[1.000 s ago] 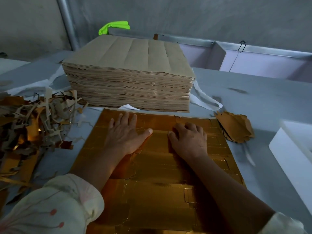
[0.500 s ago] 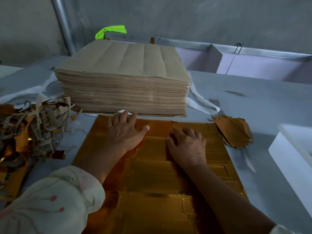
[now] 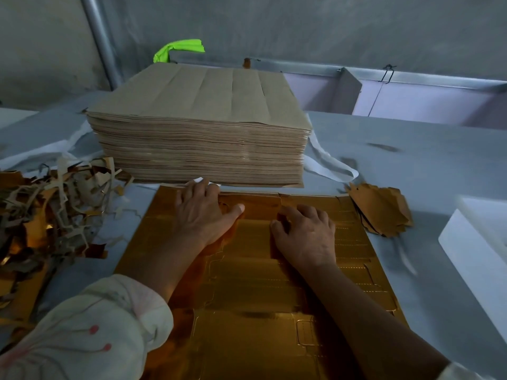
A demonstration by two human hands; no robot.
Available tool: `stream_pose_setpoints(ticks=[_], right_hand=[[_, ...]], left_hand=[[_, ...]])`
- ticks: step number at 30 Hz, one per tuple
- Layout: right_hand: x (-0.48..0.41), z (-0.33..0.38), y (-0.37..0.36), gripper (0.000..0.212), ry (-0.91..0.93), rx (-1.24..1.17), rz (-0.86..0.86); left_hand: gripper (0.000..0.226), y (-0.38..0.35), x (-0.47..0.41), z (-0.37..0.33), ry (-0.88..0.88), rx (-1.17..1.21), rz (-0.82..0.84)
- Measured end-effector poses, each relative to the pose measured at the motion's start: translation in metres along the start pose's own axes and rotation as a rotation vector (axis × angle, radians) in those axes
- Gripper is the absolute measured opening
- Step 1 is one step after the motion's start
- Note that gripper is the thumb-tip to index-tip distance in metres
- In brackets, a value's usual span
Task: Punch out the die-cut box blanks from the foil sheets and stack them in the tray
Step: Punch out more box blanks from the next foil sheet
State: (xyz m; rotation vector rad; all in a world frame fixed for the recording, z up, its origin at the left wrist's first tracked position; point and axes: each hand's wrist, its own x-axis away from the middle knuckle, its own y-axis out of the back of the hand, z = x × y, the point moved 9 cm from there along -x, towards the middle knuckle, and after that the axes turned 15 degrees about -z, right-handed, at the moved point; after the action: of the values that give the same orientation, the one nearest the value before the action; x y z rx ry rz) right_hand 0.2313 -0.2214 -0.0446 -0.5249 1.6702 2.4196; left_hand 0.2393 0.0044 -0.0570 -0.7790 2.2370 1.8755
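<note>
The foil sheet (image 3: 247, 283) is being held flat on the surface (image 3: 411, 160) under both hands. The left hand (image 3: 201, 215) is being pressed down released, fingers straight, at the sheet's far edge. The right hand (image 3: 304, 234) is being set just beside it with fingers curled onto the foil; whether an edge is being gripped under them cannot be told.

For a clean punch-out, the waste frame is probably best pinned by the flat hand while the blank is being pushed along its die-cut line, so that no foil is being torn or creased.

Just beyond the left fingers, a tall stack of brown sheets (image 3: 200, 149) is crowding the sheet's edge. A small pile of loose pieces (image 3: 381, 209) is lying right of the right hand, with the white tray (image 3: 472, 242) farther right. Scrap strips (image 3: 41, 215) are being heaped left of the left hand.
</note>
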Motion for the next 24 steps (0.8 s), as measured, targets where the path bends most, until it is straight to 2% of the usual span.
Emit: stream_pose_setpoints(ticks=[8,16,20,24], right_hand=[[-0.001,0.001,0.002,0.049,-0.02,-0.027,0.018],[-0.001,-0.001,0.007,0.044,-0.064,-0.081,-0.021],[-0.001,-0.008,0.014,0.035,-0.156,-0.197,-0.061],[-0.001,-0.012,0.015,0.036,-0.215,-0.256,-0.062]], left_hand=[[0.021,0.017,0.0,0.001,0.04,0.136,-0.136],[0.014,0.033,0.001,-0.001,0.051,0.3,-0.227],[0.009,0.044,0.002,0.01,0.173,0.449,-0.314],[0.013,0.053,0.005,0.027,0.343,0.568,-0.389]])
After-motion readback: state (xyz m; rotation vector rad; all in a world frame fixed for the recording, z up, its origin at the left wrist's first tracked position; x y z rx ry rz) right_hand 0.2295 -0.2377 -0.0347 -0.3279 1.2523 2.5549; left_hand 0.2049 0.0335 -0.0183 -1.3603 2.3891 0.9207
